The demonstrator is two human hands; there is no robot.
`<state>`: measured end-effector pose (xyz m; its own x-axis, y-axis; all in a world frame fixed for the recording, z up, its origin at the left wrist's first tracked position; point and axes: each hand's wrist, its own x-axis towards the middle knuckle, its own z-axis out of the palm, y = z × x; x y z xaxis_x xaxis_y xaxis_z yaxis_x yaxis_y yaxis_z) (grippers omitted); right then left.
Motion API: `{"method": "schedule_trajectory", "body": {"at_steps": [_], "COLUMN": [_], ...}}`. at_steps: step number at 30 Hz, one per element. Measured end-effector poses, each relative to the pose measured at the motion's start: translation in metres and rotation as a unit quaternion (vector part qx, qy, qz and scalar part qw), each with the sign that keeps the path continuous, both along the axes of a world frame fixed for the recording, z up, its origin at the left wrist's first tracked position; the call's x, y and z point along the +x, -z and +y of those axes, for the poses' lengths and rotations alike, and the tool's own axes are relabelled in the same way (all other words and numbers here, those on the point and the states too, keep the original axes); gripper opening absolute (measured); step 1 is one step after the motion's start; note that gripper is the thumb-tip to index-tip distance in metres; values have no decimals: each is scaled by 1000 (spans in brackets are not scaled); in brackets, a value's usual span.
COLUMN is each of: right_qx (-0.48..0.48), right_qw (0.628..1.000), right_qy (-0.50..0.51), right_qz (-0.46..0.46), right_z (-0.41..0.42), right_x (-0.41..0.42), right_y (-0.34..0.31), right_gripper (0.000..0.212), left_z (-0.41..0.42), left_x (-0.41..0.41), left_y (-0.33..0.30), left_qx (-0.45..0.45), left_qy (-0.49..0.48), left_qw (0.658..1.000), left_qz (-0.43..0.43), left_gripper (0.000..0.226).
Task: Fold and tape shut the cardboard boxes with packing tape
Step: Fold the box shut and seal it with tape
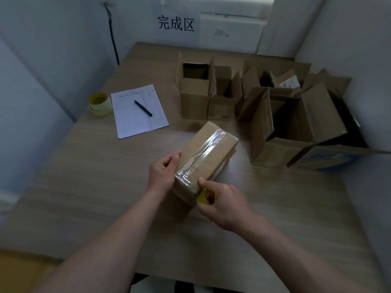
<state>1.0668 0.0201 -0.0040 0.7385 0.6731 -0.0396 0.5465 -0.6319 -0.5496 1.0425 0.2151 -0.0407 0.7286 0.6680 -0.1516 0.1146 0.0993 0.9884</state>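
A small cardboard box (pixel 213 144) lies on the wooden table (pixel 105 187) in front of me, its flaps folded shut. A strip of clear packing tape (pixel 203 151) runs along its top seam and down the near end. My left hand (pixel 164 172) grips the box's near left corner, thumb on top. My right hand (pixel 222 203) holds a yellow tape roll (pixel 202 197) against the near end of the box, with its forefinger pressing the tape at the box's edge. Most of the roll is hidden by the hand.
Several open cardboard boxes (pixel 196 89) stand at the back right, the largest (pixel 296 123) beside a blue-printed one (pixel 330 159). Another yellow tape roll (pixel 99 103) sits at the left next to a paper sheet (pixel 138 111) with a black pen (pixel 143 108). A wall sign (pixel 176 23) hangs behind.
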Motion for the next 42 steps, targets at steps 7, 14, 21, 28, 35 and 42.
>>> {"method": "schedule_trajectory", "body": {"at_steps": [7, 14, 21, 28, 35, 42], "right_qx": [-4, -20, 11, 78, -153, -46], "right_qw": [998, 987, 988, 955, 977, 977], "right_qy": [-24, -118, -70, -45, -113, -143], "right_qz": [51, 109, 140, 284, -99, -154], "right_z": [-8, -7, -13, -45, -28, -28], "right_x": [14, 40, 36, 39, 77, 80], "right_y": [2, -4, 4, 7, -34, -39], "right_gripper": [69, 56, 44, 9, 27, 23], "left_z": [-6, -7, -18, -19, -23, -33], "left_x": [-15, -54, -4, 8, 13, 30], "left_y": [-11, -31, -60, -50, -50, -54], "left_qx": [130, 604, 478, 583, 572, 535], "left_qy": [-15, 43, 421, 409, 420, 436], "left_qw": [990, 777, 766, 700, 701, 714], "left_qz": [60, 172, 91, 45, 66, 114], "left_gripper": [20, 11, 54, 68, 71, 27]}}
